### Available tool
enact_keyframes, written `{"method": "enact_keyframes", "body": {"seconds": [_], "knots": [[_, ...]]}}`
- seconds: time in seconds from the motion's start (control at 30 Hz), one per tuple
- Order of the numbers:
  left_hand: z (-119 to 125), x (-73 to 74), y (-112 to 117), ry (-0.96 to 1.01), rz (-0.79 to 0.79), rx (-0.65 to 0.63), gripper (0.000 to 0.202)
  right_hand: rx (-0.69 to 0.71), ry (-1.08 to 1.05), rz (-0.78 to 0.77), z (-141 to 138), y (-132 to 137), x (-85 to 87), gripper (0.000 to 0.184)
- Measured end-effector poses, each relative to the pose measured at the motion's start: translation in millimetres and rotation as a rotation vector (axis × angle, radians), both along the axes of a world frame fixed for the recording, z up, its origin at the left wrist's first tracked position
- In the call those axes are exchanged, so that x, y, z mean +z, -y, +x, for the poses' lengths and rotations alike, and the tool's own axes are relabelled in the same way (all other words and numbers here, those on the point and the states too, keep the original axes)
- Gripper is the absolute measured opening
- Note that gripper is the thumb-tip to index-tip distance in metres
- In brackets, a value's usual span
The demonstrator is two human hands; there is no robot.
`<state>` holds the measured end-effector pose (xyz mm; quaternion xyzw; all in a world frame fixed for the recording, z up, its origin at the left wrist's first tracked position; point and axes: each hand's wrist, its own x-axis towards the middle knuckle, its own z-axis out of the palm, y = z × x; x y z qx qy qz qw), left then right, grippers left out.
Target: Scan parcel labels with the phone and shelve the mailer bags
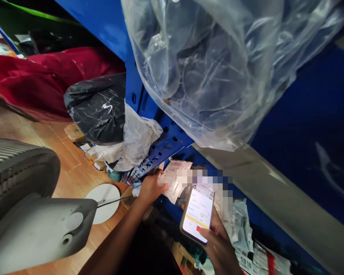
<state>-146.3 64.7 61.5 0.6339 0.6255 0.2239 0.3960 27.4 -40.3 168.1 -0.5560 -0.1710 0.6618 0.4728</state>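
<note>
My right hand (218,240) is wrapped round a smartphone (199,210), its thumb on the lower part of the lit screen near a red spot. The screen shows lines of text and a yellow band, too blurred to read. My left hand (153,186) grips the left edge of a pale plastic mailer parcel (176,175) with a printed label. That parcel lies on a low blue shelf among other packages. Just beyond the phone's top, a pixelated patch hides part of the packages.
Overhead hangs a large clear plastic bag (218,76) against the blue rack (149,99). A grey fan (40,225) stands at the left by a white round disc (103,202). Black (103,110) and red (46,76) bags bulge at upper left. Wrapped parcels (242,221) line the lower right.
</note>
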Motion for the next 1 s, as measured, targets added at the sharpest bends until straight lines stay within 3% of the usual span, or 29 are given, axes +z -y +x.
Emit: {"method": "enact_keyframes", "body": {"seconds": [0.33,0.53,0.7,1.0], "knots": [[0.7,5.7,-1.9,0.002,-0.021,-0.009,0.038,-0.006,-0.03,0.011,2.9,-1.7,-11.2,0.106],[0.3,5.3,-1.4,0.006,-0.022,-0.031,0.037,-0.07,-0.043,0.004,-4.8,-6.6,-4.4,0.112],[2.6,2.7,-0.7,0.02,-0.001,-0.006,0.035,-0.027,-0.085,0.021,-5.1,-9.6,-0.2,0.115],[2.4,-0.7,-1.8,0.046,0.07,-0.071,0.041,-0.021,0.094,0.166,-10.6,-5.1,-17.6,0.109]]}}
